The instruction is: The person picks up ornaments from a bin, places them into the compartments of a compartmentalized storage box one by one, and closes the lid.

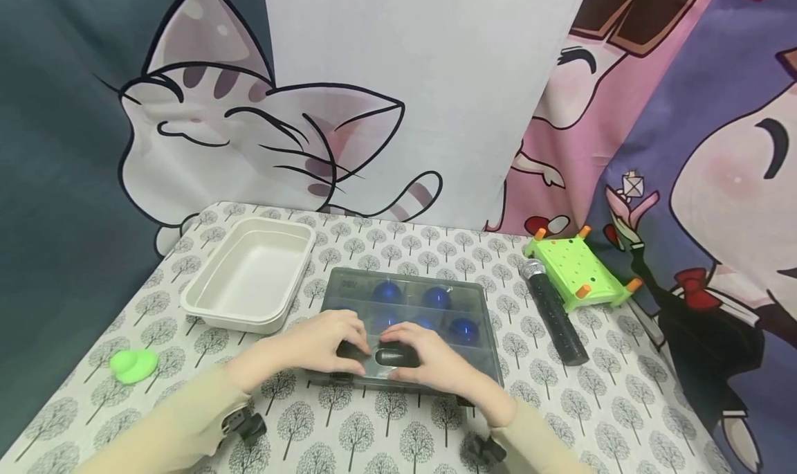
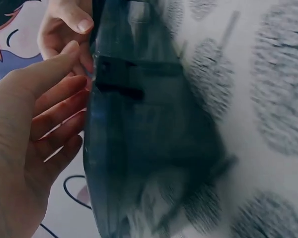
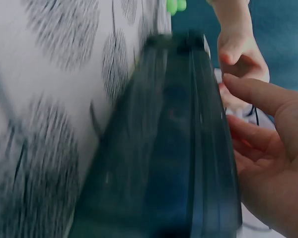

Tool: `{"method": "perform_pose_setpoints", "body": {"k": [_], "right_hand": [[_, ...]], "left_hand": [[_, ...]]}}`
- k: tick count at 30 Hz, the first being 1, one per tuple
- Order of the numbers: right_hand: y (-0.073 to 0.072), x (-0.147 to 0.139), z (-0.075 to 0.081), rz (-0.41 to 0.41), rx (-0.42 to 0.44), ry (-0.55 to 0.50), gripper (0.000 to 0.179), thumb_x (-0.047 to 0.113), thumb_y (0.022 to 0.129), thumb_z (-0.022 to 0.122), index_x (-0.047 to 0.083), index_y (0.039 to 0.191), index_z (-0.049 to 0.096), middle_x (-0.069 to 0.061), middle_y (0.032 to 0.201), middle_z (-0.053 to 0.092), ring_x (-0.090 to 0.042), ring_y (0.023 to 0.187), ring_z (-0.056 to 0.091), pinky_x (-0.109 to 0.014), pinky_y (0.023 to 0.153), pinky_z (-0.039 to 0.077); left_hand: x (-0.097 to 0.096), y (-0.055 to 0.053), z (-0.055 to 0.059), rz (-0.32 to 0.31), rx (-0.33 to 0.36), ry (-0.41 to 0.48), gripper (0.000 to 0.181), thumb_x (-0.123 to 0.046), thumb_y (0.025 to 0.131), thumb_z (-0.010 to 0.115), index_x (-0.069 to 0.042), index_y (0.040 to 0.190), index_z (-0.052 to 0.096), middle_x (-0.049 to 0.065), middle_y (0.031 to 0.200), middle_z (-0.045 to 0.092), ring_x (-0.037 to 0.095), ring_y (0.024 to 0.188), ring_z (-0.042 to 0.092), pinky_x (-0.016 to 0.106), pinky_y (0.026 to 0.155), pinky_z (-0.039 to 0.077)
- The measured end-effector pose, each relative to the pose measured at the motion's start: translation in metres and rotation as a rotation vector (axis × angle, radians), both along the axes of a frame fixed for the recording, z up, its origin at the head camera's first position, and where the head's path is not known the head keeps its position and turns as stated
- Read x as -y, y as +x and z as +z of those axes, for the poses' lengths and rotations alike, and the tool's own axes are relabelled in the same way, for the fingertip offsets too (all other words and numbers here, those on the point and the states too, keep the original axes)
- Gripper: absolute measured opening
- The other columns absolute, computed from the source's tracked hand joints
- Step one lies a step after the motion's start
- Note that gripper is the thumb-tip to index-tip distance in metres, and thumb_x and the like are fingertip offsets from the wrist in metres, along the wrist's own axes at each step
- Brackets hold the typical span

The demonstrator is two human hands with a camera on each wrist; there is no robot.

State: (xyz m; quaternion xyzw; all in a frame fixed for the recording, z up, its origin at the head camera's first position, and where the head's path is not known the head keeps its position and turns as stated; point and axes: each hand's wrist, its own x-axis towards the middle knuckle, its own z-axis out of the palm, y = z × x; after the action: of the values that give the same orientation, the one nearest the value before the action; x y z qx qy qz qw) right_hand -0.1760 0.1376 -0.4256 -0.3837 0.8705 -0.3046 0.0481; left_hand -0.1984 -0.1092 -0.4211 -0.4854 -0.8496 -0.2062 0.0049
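Note:
A smoky-grey see-through plastic case [image 1: 436, 380] with a divided interior lies flat on the table, its lid down. Through the lid show several shiny blue balls [image 1: 437, 297] in separate compartments. My left hand [image 1: 326, 340] rests on the front part of the lid, fingers loosely bent. Facing it from the right, my right hand [image 1: 429, 358] touches the same part with its fingertips. Between the hands shows a dark oval shape [image 1: 398, 356], partly covered by the fingers. In the left wrist view, the left hand [image 2: 44, 109] lies along the lid's surface; the right wrist view shows the right hand [image 3: 273, 139] likewise.
An off-white rectangular tub [image 1: 205, 284] stands at the back left. Nearer on the left is a green toy duck [image 1: 133, 365]. To the right lie a black microphone [image 1: 557, 318] and an upturned green toy stool [image 1: 579, 266] with orange legs. A tree-patterned cloth [image 1: 355, 436] covers the table.

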Motion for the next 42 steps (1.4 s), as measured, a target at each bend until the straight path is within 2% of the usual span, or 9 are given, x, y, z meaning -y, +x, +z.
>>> {"method": "perform_pose_setpoints", "body": {"k": [4,8,15,18,21,24,30,36,42], "right_hand": [[-0.008,-0.027,0.0,-0.001,-0.034,-0.013,0.049,0.02,0.079,0.078,0.005,0.123,0.063,-0.007,0.128,0.064,-0.025,0.118,0.06,-0.043,0.103,0.049],[-0.017,-0.056,-0.004,-0.001,-0.073,-0.015,0.048,0.024,0.08,0.079,0.006,0.122,0.064,-0.006,0.125,0.065,-0.024,0.116,0.061,-0.042,0.102,0.05],[-0.026,-0.1,-0.004,-0.025,-0.055,0.005,0.053,0.022,0.075,0.083,0.007,0.122,0.065,-0.007,0.126,0.065,-0.028,0.117,0.06,-0.047,0.101,0.048],[-0.026,-0.113,-0.005,-0.052,-0.035,0.021,0.055,0.023,0.073,0.085,0.009,0.122,0.065,-0.007,0.127,0.064,-0.029,0.119,0.059,-0.049,0.101,0.047],[-0.023,-0.12,-0.005,-0.078,-0.017,0.03,0.058,0.027,0.072,0.086,0.01,0.123,0.065,-0.009,0.129,0.064,-0.032,0.121,0.057,-0.054,0.101,0.046],[-0.02,-0.122,-0.006,-0.086,-0.009,0.023,0.059,0.03,0.073,0.085,0.009,0.124,0.065,-0.01,0.131,0.063,-0.035,0.123,0.055,-0.057,0.101,0.044],[-0.017,-0.129,-0.006,-0.079,-0.024,0.004,0.057,0.029,0.074,0.083,0.008,0.124,0.065,-0.012,0.13,0.063,-0.036,0.121,0.056,-0.056,0.101,0.045],[-0.017,-0.133,-0.008,-0.075,-0.012,-0.005,0.057,0.03,0.075,0.082,0.007,0.125,0.064,-0.012,0.13,0.063,-0.036,0.121,0.057,-0.055,0.101,0.045],[-0.017,-0.132,-0.01,-0.082,-0.013,-0.011,0.059,0.03,0.074,0.082,0.007,0.125,0.064,-0.013,0.13,0.062,-0.037,0.121,0.056,-0.059,0.1,0.044]], "left_hand": [[-0.02,-0.008,0.006,-0.027,0.007,-0.026,0.032,-0.04,0.084,0.073,-0.015,0.105,0.075,-0.006,0.103,0.071,0.01,0.098,0.063,0.031,0.093,0.053],[-0.041,-0.015,0.011,-0.065,0.013,-0.053,0.035,-0.038,0.085,0.072,-0.014,0.111,0.073,-0.002,0.113,0.071,0.014,0.108,0.063,0.033,0.101,0.05],[-0.081,-0.025,0.015,-0.129,0.035,-0.078,0.039,-0.036,0.086,0.073,-0.012,0.118,0.071,0.0,0.124,0.069,0.016,0.118,0.062,0.03,0.108,0.045],[-0.098,-0.021,0.013,-0.162,0.047,-0.098,0.042,-0.035,0.086,0.073,-0.012,0.121,0.069,0.0,0.127,0.067,0.015,0.121,0.06,0.028,0.11,0.043],[-0.112,-0.013,0.008,-0.194,0.043,-0.127,0.044,-0.035,0.086,0.073,-0.013,0.124,0.067,0.0,0.131,0.065,0.013,0.124,0.058,0.027,0.112,0.04],[-0.123,-0.003,0.005,-0.2,0.039,-0.158,0.045,-0.036,0.086,0.073,-0.015,0.125,0.067,0.0,0.134,0.062,0.011,0.128,0.056,0.028,0.113,0.039],[-0.13,0.01,0.003,-0.148,0.048,-0.153,0.045,-0.036,0.084,0.075,-0.017,0.123,0.068,-0.004,0.136,0.061,0.011,0.132,0.051,0.032,0.113,0.04],[-0.13,0.014,-0.001,-0.117,0.045,-0.127,0.045,-0.036,0.083,0.076,-0.019,0.124,0.068,-0.006,0.136,0.06,0.009,0.132,0.051,0.034,0.111,0.042],[-0.131,0.015,-0.006,-0.079,0.055,-0.097,0.044,-0.035,0.081,0.078,-0.02,0.122,0.069,-0.008,0.133,0.061,0.007,0.13,0.053,0.03,0.11,0.042]]}}
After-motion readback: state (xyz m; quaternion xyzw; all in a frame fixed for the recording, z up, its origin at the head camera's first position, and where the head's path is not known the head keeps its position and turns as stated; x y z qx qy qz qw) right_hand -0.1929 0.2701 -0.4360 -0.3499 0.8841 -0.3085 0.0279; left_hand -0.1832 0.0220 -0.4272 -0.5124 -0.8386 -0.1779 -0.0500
